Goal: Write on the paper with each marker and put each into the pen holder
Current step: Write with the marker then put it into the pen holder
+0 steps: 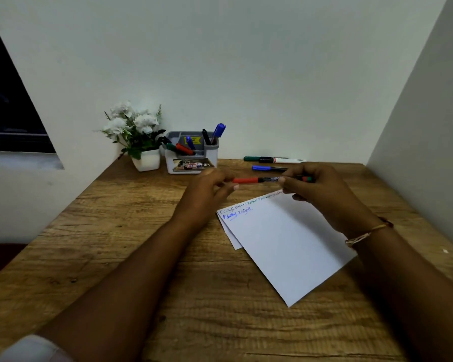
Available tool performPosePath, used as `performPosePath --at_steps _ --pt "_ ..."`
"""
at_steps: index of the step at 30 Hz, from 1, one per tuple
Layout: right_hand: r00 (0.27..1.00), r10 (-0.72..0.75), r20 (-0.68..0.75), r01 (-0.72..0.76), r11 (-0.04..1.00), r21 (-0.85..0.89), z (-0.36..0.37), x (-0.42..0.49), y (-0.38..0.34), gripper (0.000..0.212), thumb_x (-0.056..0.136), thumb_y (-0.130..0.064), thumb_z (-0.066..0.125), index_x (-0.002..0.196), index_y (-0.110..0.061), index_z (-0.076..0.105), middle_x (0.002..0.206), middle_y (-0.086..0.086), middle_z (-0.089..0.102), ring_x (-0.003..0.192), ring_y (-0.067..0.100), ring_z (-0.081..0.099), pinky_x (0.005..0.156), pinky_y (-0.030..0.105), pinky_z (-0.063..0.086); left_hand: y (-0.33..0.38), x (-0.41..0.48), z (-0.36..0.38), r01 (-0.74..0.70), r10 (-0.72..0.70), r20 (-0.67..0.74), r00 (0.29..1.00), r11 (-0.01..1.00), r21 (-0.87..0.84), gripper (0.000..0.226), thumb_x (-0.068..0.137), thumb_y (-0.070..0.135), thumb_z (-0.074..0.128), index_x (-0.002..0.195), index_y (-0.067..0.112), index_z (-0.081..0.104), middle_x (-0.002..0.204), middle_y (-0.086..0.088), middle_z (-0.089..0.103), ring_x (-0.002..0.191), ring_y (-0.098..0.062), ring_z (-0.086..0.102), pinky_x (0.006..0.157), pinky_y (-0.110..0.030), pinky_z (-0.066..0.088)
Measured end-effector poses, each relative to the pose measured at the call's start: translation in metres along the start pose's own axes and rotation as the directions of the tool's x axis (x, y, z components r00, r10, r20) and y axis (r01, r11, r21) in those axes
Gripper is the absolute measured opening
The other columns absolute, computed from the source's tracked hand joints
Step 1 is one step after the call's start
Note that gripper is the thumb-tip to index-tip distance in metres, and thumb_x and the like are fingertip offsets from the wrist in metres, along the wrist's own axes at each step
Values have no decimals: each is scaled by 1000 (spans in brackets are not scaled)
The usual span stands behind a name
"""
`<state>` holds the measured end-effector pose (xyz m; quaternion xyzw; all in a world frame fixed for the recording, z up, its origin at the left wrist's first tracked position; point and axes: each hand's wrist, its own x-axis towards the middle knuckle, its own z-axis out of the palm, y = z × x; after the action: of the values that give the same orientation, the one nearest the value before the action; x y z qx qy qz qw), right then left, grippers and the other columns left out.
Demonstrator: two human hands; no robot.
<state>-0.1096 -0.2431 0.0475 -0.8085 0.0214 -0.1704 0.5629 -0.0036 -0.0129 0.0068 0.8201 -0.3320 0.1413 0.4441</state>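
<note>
White paper point(285, 244) on the bench point(141, 231) shows two written lines. Above its far edge the right hand point(314, 186) grips the red marker point(256, 180), and the left hand point(209, 186) pinches its cap. Beyond, a blue marker point(268, 168), green marker point(251, 158) and white marker point(285, 160) lie waiting. The pen holder point(212, 158) already keeps several.

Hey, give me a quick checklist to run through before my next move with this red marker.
1. Red marker gripped: ok, left hand pinches the cap end, right hand holds the barrel.
2. Cap off for writing: not ok, looks capped.
3. Blank space on the paper: ok, free below the blue line.
4. Pen holder upright: ok.
5. Room in the holder: cannot tell.
6. Red writing already done: cannot tell.
</note>
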Motion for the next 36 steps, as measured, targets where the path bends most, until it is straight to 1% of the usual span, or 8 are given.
performPosePath --at_steps 4,9,12,16,22,28,32,36 --pt "998 21 64 -28 992 122 1 -3 8 7 88 -20 78 89 -15 73 76 0 72 75 8 70 67 20 55 7 1 -1 11 -11 -35 999 1000 14 24 89 34 68 110 22 69 98 10 61 91 6 57 70 -2 41" --pt "992 18 124 -64 920 387 10 -4 9 18 82 -30 79 93 -16 78 80 1 71 76 10 67 67 24 54 16 -2 1 -61 59 36 998 997 47 12 88 37 69 99 32 69 90 21 56 90 11 53 69 -3 39" --pt "984 12 179 -79 924 374 17 -6 11 20 85 -36 78 91 -17 79 79 3 71 75 11 66 65 25 55 22 -3 3 -106 104 72 992 994 24 12 86 34 71 98 31 70 92 21 57 89 8 54 70 -6 41" --pt "986 23 167 -83 928 363 23 -6 12 24 91 -38 72 92 -15 79 82 6 74 75 13 69 66 25 56 29 -6 5 -145 143 102 985 989 13 6 87 35 71 91 35 67 91 17 61 88 -1 57 72 -26 51" --pt "983 15 184 -70 954 293 29 -11 9 28 100 -35 63 102 -12 78 91 10 78 81 16 73 71 26 57 39 -13 7 -163 178 137 974 980 -113 24 91 35 65 113 44 64 103 24 69 95 0 63 74 -19 50" --pt "969 54 240 -127 945 302 30 -13 3 27 104 -28 57 108 -7 74 100 12 79 91 20 76 73 24 59 33 -12 8 -90 127 180 975 975 -203 21 94 26 63 113 30 71 105 21 72 100 2 65 84 -19 50" --pt "964 54 261 -136 943 305 30 -12 4 30 105 -23 55 115 -1 72 102 13 79 96 21 76 75 23 59 30 -11 8 -57 103 199 975 972 -227 20 94 28 63 110 36 70 103 22 71 99 2 65 83 -17 50" --pt "958 57 280 -147 939 312 30 -11 5 25 106 -21 53 107 -7 74 101 12 79 96 21 77 76 24 60 32 -12 8 -38 96 210 973 964 -262 23 93 28 63 107 44 70 102 22 72 97 3 65 80 -11 47"
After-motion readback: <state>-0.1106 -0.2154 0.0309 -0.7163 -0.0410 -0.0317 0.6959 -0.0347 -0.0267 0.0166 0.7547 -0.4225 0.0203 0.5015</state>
